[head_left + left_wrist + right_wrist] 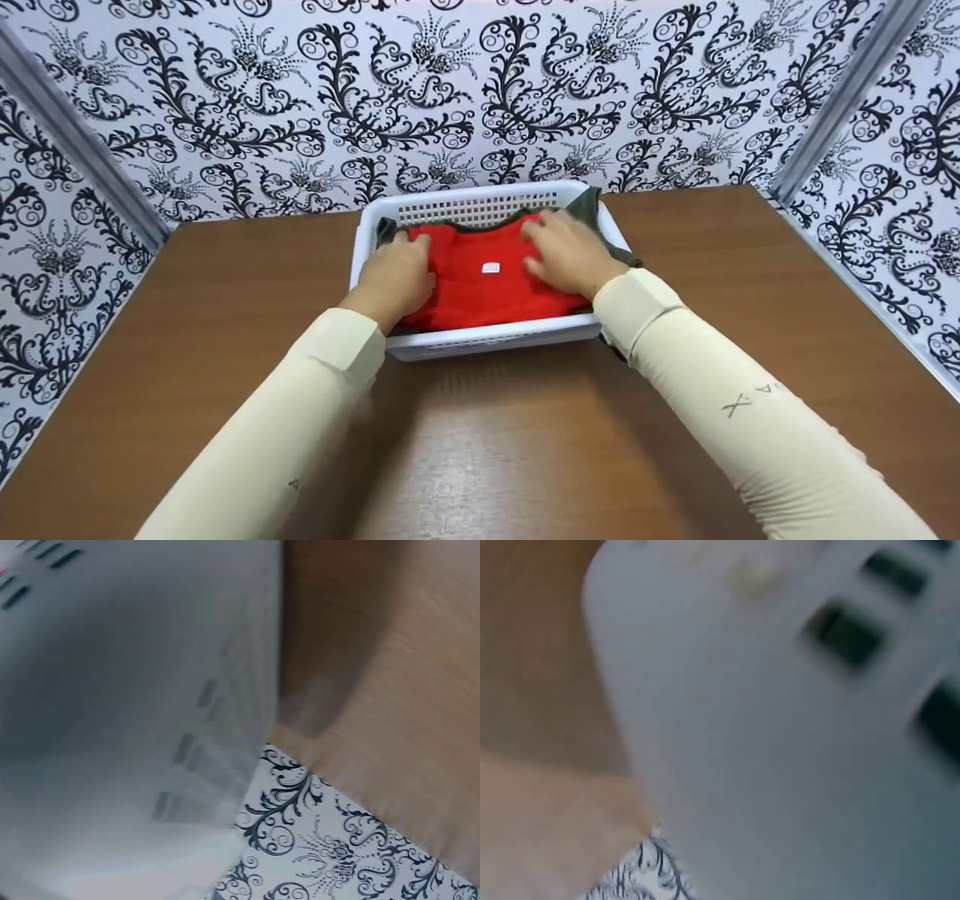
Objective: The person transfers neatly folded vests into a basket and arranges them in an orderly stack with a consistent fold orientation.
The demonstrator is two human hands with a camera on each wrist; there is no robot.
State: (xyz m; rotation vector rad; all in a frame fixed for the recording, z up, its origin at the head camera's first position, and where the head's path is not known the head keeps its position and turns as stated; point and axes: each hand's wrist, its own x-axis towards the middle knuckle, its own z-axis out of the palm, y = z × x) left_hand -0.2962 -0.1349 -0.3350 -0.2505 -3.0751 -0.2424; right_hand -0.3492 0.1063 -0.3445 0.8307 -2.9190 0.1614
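Note:
In the head view, a white plastic basket [487, 332] with slotted walls holds a red cloth [480, 292], spread across its inside. A small white label [490, 268] lies on the red, and dark green fabric [587, 208] shows around its edges, draping over the basket's right rim. At the cloth's left side my left hand [397, 274] rests, its fingertips near the dark corner. My right hand [570, 255], slightly blurred, lies over the right part of the cloth with fingers spread. Both wrist views show mostly the basket's outer wall [135, 667], close up; neither shows fingers.
The basket stands on a brown wooden table [480, 435], near its back edge. Behind and at both sides rise panels [405, 82] with a black-and-white scroll pattern, joined by grey metal posts [840, 97].

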